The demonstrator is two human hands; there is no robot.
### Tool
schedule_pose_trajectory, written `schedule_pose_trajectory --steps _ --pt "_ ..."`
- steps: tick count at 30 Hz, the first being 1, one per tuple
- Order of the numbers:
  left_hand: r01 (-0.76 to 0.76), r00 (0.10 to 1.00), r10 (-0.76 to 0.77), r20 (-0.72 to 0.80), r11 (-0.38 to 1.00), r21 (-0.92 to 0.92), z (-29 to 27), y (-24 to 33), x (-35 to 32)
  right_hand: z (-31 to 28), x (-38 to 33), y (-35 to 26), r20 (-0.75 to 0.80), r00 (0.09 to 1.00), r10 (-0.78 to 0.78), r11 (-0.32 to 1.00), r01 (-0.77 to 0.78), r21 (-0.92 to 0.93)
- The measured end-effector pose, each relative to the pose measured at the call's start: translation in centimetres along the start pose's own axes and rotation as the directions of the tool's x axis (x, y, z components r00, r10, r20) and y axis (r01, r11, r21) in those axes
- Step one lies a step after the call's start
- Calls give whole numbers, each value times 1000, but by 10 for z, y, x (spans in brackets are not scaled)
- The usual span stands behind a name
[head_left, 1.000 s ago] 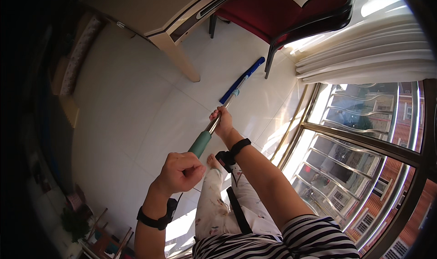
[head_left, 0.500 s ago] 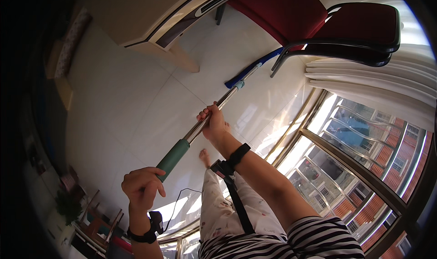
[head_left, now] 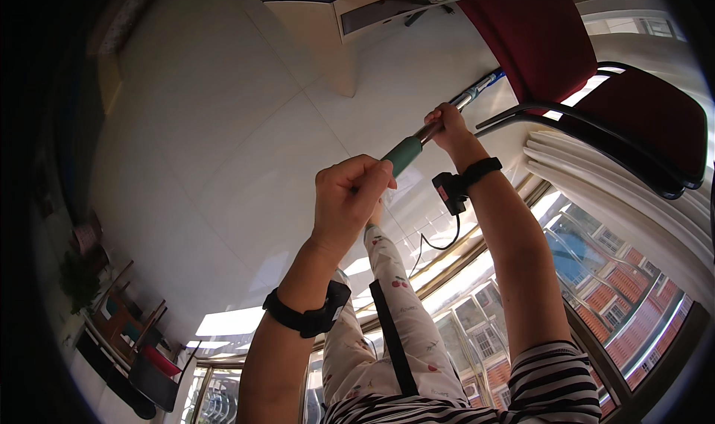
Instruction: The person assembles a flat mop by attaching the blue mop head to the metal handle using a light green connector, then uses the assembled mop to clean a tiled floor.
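Note:
A long-handled mop slants from the middle of the view up to the right, with a green grip and a metal pole. My left hand is closed round the near end of the green grip. Farther along, my right hand wraps the metal pole just past the grip. The blue mop head lies on the floor close to a red chair, which hides part of it.
Another dark red seat with black armrests stands at the right, by white curtains and barred windows. Beige furniture rises at the far side. Pale tiled floor stretches left, with more chairs at lower left.
Both hands have pushed the mop forward and to the right, and its head has slid in beside the red chair. My left hand has closed more fully on the grip. The view has shifted.

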State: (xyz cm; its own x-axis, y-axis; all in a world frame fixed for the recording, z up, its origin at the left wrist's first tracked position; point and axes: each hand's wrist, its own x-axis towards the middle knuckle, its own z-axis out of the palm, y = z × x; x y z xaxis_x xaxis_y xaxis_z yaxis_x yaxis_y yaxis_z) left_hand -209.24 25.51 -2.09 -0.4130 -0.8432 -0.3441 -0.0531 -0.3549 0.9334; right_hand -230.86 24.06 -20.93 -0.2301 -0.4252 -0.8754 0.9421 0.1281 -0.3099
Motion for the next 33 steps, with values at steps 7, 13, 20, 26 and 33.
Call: schedule_pose_trajectory --steps 7,13,20,26,33 --pt "66 903 -235 -359 903 -425 27 -19 -61 -4 -3 15 -112 993 46 682 -113 -723" --pt "65 743 -427 -515 812 -580 -4 3 -127 22 -71 86 -232 971 -51 378 -196 -905" --pt "41 724 -441 -530 795 -606 -59 20 -219 2 -146 166 -179 982 59 432 -187 -882" --pt "96 570 -564 -598 768 -633 -105 66 -286 -27 -215 248 -135 979 156 431 -190 -882" --pt "64 802 -286 -524 914 -401 -119 61 -304 -38 -243 265 14 991 136 920 -121 -373"
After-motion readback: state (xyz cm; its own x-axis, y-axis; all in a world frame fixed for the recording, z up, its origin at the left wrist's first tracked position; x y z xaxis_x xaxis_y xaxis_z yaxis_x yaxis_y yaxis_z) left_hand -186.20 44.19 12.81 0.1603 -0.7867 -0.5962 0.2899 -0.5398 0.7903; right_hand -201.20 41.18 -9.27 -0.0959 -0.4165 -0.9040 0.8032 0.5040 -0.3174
